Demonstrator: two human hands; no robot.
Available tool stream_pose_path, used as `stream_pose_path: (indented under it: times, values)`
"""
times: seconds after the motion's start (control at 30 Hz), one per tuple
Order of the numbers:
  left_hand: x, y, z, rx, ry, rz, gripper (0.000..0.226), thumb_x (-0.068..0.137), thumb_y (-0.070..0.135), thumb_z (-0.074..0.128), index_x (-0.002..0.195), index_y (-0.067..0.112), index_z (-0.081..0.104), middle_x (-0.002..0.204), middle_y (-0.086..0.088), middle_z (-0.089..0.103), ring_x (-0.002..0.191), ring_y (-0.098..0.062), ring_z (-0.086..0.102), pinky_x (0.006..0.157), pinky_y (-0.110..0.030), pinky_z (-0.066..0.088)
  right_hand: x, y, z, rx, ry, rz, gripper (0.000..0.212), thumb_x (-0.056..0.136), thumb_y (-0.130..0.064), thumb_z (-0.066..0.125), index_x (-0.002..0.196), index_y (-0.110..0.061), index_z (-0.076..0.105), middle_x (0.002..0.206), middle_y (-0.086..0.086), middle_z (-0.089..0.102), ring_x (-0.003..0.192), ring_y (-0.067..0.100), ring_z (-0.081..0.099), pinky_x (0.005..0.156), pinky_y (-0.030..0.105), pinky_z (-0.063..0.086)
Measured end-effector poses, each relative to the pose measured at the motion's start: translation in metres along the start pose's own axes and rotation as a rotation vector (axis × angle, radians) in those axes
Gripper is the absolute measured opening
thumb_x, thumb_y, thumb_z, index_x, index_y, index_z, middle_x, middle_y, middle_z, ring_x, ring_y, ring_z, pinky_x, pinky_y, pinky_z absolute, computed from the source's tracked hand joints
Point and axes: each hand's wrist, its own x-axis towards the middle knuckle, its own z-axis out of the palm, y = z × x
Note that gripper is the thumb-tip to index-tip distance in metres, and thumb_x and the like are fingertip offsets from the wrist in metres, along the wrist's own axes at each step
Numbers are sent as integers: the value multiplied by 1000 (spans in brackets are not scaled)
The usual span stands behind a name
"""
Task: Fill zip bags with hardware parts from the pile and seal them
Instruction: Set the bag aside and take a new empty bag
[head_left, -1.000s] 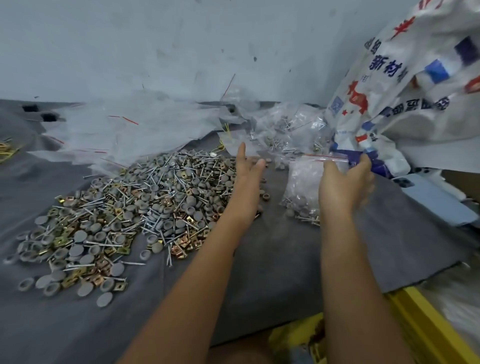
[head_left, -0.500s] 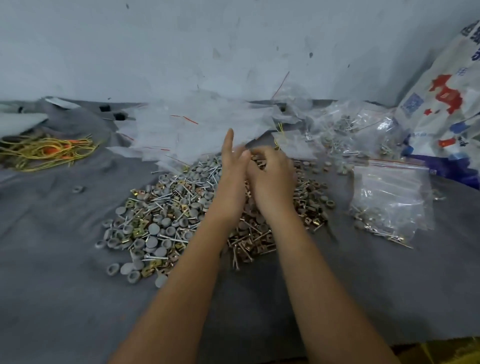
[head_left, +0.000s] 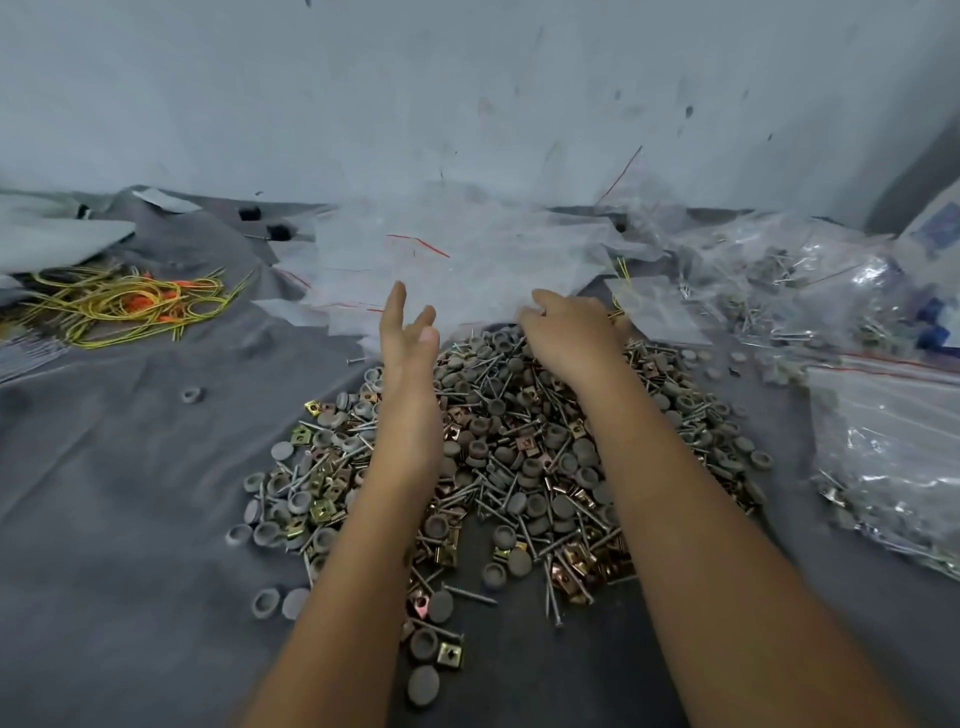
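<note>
Clear zip bags (head_left: 457, 260), empty, lie heaped beyond the hardware pile (head_left: 519, 457); filled bags (head_left: 893, 447) sit right; your left hand (head_left: 408, 343) hovers fingers straight; your right hand (head_left: 569, 332) curls into the pile's far edge, hold unclear.

Just one view here, a wide-angle head cam looking forward and down from close up. Both bare forearms run up from the bottom edge to mid-frame, over a heap of grey caps, screws and brass clips (head_left: 519, 467) filling the centre, pale wall (head_left: 363, 93) across the top.
</note>
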Motion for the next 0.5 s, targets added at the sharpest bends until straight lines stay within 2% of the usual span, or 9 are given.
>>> stream_pose_path:
  times: [0.07,0.1,0.2,0.27,0.3,0.4,0.5]
  values:
    - [-1,1,0,10,-9,7,46,102,44,42,141,61,24,104,51,35,116,1,38,92,-33,26,-1,-3,1,-21,49,-28,50,100,-43,30,141,-19,46,145,5,45,137,26,32,110,55,15]
    - [-2,0,-1,16,-13,12,47,102,42,42,143,58,23,115,44,40,116,0,38,92,-33,26,-3,-4,1,29,102,-52,48,100,-41,33,138,-16,49,143,4,46,134,25,37,110,52,19]
    - [-8,-1,-4,73,-30,55,54,102,34,45,147,49,21,144,18,40,118,4,43,83,-20,32,-19,-7,-2,517,328,-150,36,99,-27,48,132,-14,57,135,0,54,121,16,51,106,39,37]
    - [-10,-2,-6,89,-24,77,58,100,28,51,147,47,23,149,14,38,125,-1,42,82,-13,34,-37,-9,-8,824,483,-167,25,95,-15,57,118,-16,66,117,-5,64,103,9,60,90,23,48]
    - [-11,-3,-6,96,-27,86,60,99,27,54,147,46,24,150,12,37,127,-3,40,83,-12,34,-46,-8,-11,923,533,-151,21,92,-11,60,109,-18,70,107,-6,68,95,9,63,83,20,51]
    - [-14,-4,-6,129,-62,107,67,95,30,62,148,44,24,153,7,35,135,-6,36,97,-21,36,-72,2,-18,1269,504,-127,23,88,1,63,93,-21,70,87,-1,71,78,16,68,74,30,57]
    - [-18,-2,-5,170,-53,82,89,79,55,70,150,44,17,157,4,28,135,-13,40,98,-29,39,-91,15,-18,1683,318,-138,34,88,12,56,107,-16,62,83,1,72,81,13,69,74,28,56]
